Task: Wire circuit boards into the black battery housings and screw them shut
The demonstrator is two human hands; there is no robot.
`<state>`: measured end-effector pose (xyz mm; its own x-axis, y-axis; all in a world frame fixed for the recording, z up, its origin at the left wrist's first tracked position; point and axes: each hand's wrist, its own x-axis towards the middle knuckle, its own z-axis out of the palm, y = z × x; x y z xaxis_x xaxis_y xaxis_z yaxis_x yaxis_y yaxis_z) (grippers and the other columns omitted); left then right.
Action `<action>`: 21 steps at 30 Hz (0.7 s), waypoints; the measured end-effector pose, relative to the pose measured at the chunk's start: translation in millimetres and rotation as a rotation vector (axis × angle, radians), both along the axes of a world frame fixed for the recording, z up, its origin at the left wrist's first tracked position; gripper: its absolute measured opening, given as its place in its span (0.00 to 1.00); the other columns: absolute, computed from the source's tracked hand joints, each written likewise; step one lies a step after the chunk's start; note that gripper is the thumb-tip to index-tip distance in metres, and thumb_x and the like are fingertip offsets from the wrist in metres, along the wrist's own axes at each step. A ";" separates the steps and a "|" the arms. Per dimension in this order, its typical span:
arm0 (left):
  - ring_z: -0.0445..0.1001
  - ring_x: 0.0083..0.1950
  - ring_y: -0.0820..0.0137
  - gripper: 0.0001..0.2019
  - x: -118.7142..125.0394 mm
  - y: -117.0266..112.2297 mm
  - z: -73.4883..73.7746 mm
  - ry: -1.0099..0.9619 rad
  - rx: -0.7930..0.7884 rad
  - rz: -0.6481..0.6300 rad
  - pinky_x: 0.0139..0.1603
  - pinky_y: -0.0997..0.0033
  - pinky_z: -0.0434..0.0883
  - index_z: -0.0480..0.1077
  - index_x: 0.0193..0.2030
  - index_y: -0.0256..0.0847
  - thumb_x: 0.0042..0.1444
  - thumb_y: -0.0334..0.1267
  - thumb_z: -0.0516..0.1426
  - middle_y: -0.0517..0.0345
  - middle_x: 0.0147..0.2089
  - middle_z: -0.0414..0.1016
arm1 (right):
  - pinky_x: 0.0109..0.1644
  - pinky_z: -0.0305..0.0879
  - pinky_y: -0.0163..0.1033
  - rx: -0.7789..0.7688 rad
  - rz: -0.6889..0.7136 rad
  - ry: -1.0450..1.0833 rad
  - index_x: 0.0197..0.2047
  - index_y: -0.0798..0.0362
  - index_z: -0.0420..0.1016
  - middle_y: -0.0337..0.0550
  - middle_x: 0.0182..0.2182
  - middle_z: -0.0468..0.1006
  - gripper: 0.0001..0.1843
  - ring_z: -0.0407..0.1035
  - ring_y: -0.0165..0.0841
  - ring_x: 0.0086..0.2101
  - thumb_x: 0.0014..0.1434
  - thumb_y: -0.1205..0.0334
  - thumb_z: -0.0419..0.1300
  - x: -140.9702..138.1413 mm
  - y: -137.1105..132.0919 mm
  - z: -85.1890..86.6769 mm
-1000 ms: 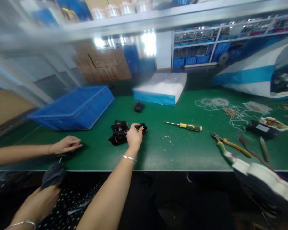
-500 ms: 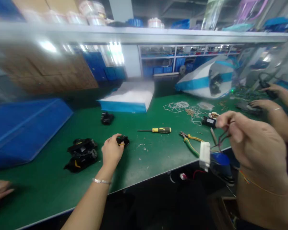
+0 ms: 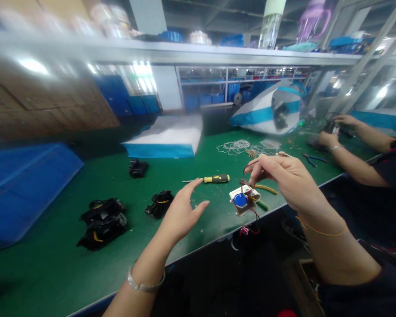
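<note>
Pinched in the fingers of my right hand (image 3: 280,176) are thin dark red wires (image 3: 243,174). From them hangs a small white plastic housing (image 3: 236,192) with a round blue disc (image 3: 240,200) on it, and a small pinkish connector (image 3: 244,230) dangles below at the table edge. My left hand (image 3: 183,209) is over the table with fingers apart and nothing in it. Beside it lies a black plastic part (image 3: 160,204) with a yellow wire. Just beyond its fingertips lies a yellow and black screwdriver (image 3: 217,178). The pliers (image 3: 266,189) are partly hidden behind the housing.
More black parts (image 3: 104,222) lie at the left, with another (image 3: 137,168) farther back. A blue bin (image 3: 29,189), a white and blue package (image 3: 163,149) and bent white wires (image 3: 234,147) stand or lie around. At the right, a co-worker's hands (image 3: 330,138) handle a dark part.
My left hand has let go of the black part and moved right, fingers spread. My right hand has brought the hanging housing left, over the pliers. The view has shifted slightly.
</note>
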<state>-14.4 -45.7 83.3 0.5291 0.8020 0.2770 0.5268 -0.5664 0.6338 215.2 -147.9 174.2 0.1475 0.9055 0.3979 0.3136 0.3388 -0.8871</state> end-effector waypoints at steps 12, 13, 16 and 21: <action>0.70 0.56 0.61 0.35 47.4 -41.8 -20.1 -0.438 -0.834 -0.499 0.57 0.57 0.67 0.52 0.65 0.40 0.52 0.36 0.61 0.43 0.59 0.67 | 0.30 0.66 0.35 -0.020 0.239 0.269 0.23 0.55 0.70 0.46 0.48 0.74 0.21 0.70 0.27 0.28 0.65 0.54 0.51 -32.0 -11.6 0.8; 0.70 0.55 0.62 0.33 48.2 -42.6 -19.0 -0.439 -0.858 -0.506 0.57 0.58 0.67 0.54 0.64 0.39 0.52 0.36 0.61 0.44 0.58 0.68 | 0.29 0.66 0.35 -0.019 0.234 0.276 0.23 0.55 0.70 0.45 0.51 0.72 0.22 0.69 0.26 0.26 0.64 0.54 0.51 -33.7 -11.6 1.2; 0.72 0.53 0.62 0.25 45.7 -46.3 -11.6 -0.400 -0.903 -0.530 0.52 0.61 0.70 0.63 0.58 0.39 0.53 0.39 0.60 0.46 0.55 0.71 | 0.29 0.65 0.35 0.001 0.196 0.268 0.23 0.55 0.71 0.45 0.54 0.70 0.21 0.69 0.26 0.26 0.64 0.53 0.52 -35.7 -10.0 2.1; 0.74 0.45 0.64 0.20 34.5 -49.8 -3.4 -0.355 -0.892 -0.437 0.39 0.68 0.72 0.71 0.49 0.38 0.52 0.46 0.59 0.49 0.49 0.74 | 0.31 0.67 0.36 -0.005 0.098 0.230 0.26 0.54 0.72 0.47 0.52 0.72 0.19 0.72 0.32 0.35 0.62 0.51 0.54 -29.8 -6.2 -1.6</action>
<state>20.1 -95.5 79.9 0.8257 0.5504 -0.1241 0.0923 0.0853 0.9921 185.5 -154.1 172.7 0.1444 0.9218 0.3597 0.0694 0.3532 -0.9330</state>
